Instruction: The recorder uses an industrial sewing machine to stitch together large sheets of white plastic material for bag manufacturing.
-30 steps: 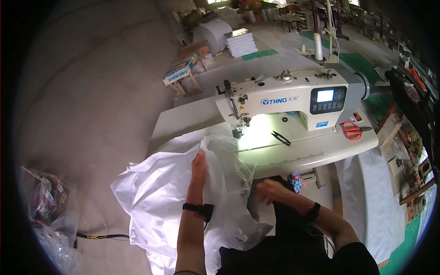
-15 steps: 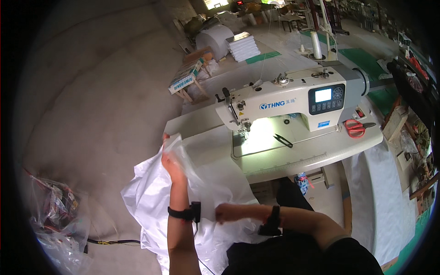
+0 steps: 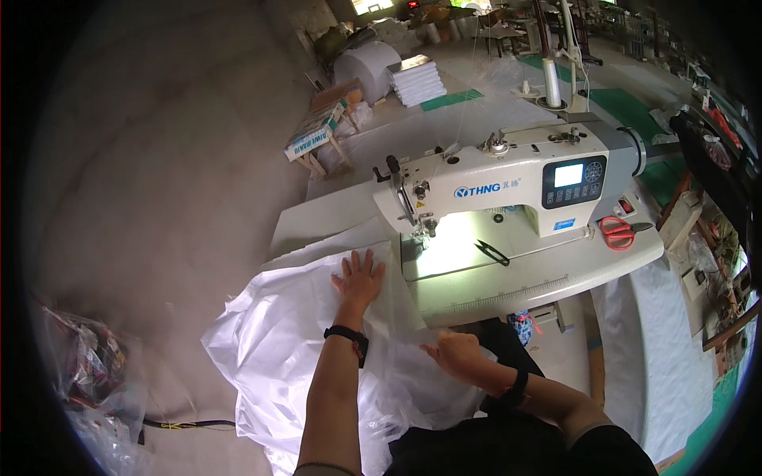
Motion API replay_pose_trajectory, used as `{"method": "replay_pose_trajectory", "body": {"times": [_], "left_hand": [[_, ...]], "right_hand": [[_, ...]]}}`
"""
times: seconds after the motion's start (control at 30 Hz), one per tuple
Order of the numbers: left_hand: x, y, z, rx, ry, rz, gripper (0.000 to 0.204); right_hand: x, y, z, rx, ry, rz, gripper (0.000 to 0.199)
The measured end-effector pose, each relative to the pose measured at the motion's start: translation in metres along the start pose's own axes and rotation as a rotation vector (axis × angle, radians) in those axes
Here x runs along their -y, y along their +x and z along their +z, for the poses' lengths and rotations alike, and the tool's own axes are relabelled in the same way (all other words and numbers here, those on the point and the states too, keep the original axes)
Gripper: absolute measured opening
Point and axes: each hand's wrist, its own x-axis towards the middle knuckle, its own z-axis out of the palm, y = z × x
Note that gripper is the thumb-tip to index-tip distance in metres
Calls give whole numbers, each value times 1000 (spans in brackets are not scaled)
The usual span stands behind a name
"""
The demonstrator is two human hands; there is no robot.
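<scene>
Head view, starting at my far left: a clear plastic bag [image 3: 79, 373] of colourful scraps sits on the concrete floor [image 3: 159, 174], with a dark cable [image 3: 190, 424] running beside it. Next comes the white translucent sheet [image 3: 278, 341], bunched up and spilling off the near left edge of the table [image 3: 540, 278] toward my lap. My left hand [image 3: 359, 279] lies flat on it, its grip released, fingers spread, palm pressing the sheet down just left of the needle of the white sewing machine [image 3: 508, 186]. My right hand [image 3: 456, 353] is lower, at the table's near edge, its grip pinched on a fold of the same sheet. Further right, black thread snips [image 3: 493, 252] lie on the lit machine bed, and red-handled scissors [image 3: 617, 232] rest near the table's right end. Behind, a big white roll [image 3: 367, 63] and stacked white sheets [image 3: 418, 82] stand on the workshop floor.
</scene>
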Motion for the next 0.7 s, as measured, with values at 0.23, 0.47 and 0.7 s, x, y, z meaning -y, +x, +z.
{"method": "replay_pose_trajectory", "body": {"times": [0.23,0.47,0.7], "left_hand": [[-15,-44,5,21,67,75,64],[-11,-58,-24,157,-29,297,37],[-34,-64,0,-221,-119,525,18]], "right_hand": [[-21,21,52,-101,489,-305,34],[-24,-81,77,958,413,-526,23],[-43,-95,61,1143,585,-224,26]]}}
